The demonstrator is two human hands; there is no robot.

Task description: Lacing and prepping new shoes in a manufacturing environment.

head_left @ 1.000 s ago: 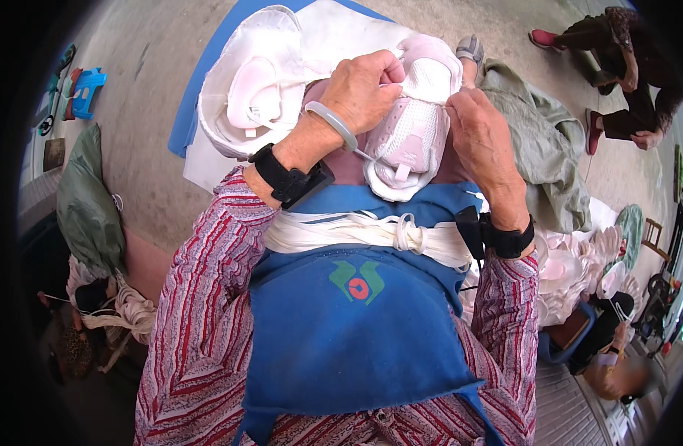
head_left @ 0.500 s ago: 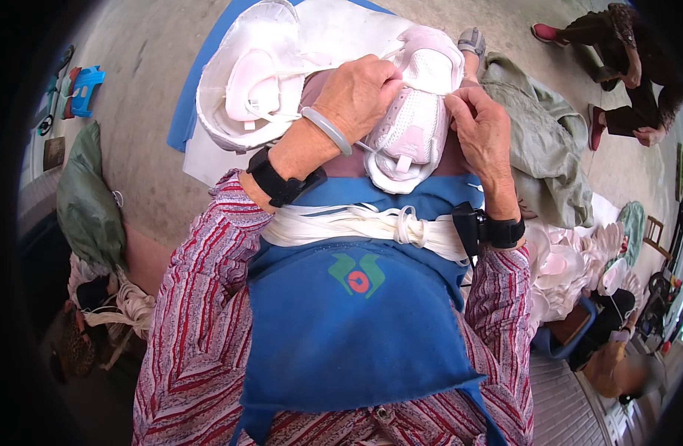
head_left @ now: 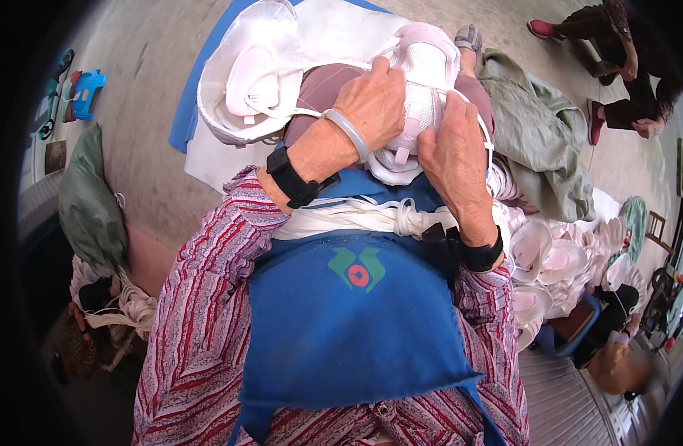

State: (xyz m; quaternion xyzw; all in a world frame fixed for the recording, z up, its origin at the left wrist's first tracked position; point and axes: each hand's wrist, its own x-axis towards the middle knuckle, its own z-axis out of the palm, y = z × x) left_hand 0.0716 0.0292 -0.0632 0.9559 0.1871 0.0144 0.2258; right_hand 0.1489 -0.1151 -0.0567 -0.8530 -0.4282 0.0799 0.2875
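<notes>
A pale pink and white shoe upper (head_left: 422, 104) with mesh panels lies on my lap, its heel toward me. My left hand (head_left: 371, 104) is closed at its left side, the fingertips partly hidden. My right hand (head_left: 457, 152) is closed at the right side, fingers bent around a white shoelace (head_left: 490, 146). The lace crosses the upper and loops out beyond that hand. Left of the upper, a white bowl-shaped holder (head_left: 215, 119) contains another pale pink piece (head_left: 251, 82). A bundle of white laces (head_left: 349, 221) lies across my blue apron (head_left: 356, 334).
Many pink and white uppers (head_left: 557, 260) are heaped at right, by a blue chair (head_left: 561, 338) and a seated person. A grey-green cloth (head_left: 535, 134) lies at upper right near another person's legs. A green sack (head_left: 92, 201) and more laces (head_left: 133, 305) are at left.
My right hand has moved down and toward me along the upper, and the lace now loops out at its right. My left hand has shifted slightly right.
</notes>
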